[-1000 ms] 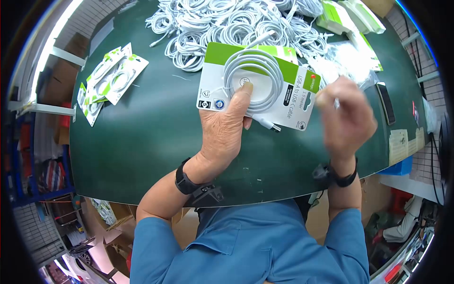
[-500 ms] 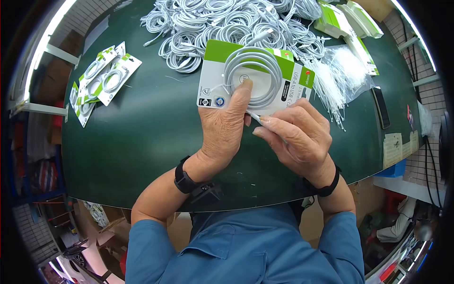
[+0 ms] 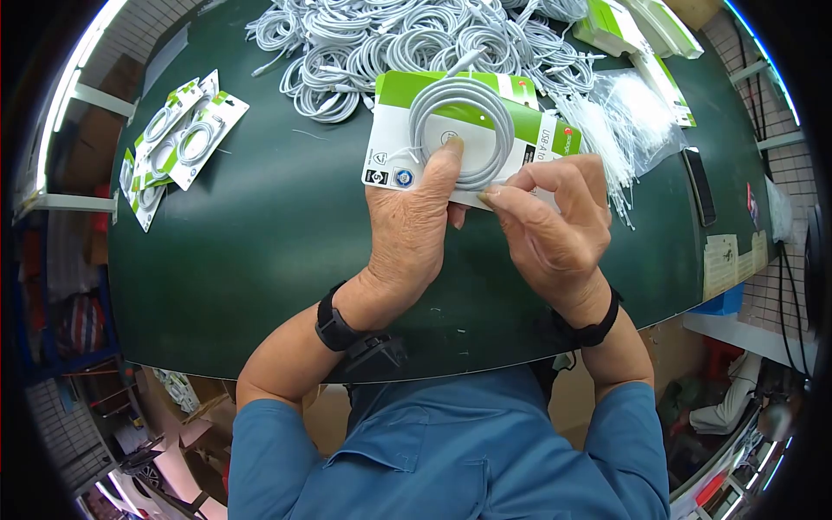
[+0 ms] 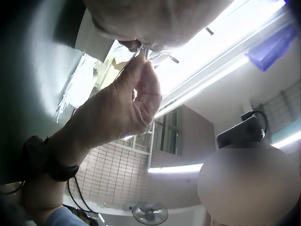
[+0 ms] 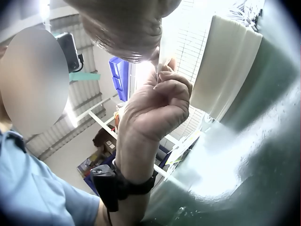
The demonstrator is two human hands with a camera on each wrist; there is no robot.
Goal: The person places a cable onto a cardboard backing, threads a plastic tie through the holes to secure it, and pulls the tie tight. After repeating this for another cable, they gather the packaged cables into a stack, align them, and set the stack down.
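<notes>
In the head view a green and white card (image 3: 525, 130) is held up over the table, with a coiled white cable (image 3: 501, 130) lying on its face. The left hand (image 3: 407, 221) grips card and coil together, its thumb across the lower left of the coil and its fingers behind the card. At the coil's lower edge the right hand (image 3: 559, 221) pinches the cable between thumb and index finger; the cable's end there is hidden by the fingers. Both wrist views show the hands close together, with the pinched piece mostly hidden.
Coiled white cables (image 3: 433, 43) are heaped at the back of the green table (image 3: 260, 286). Carded cables (image 3: 201, 139) lie at the left. White ties (image 3: 598, 143), a plastic bag (image 3: 641, 113), green and white boxes (image 3: 607, 26) and a phone (image 3: 698, 186) are at the right.
The right hand has come in from the right side, where it was raised and blurred, to the coil's lower edge. The cable plug visible below the card earlier is now covered by its fingers.
</notes>
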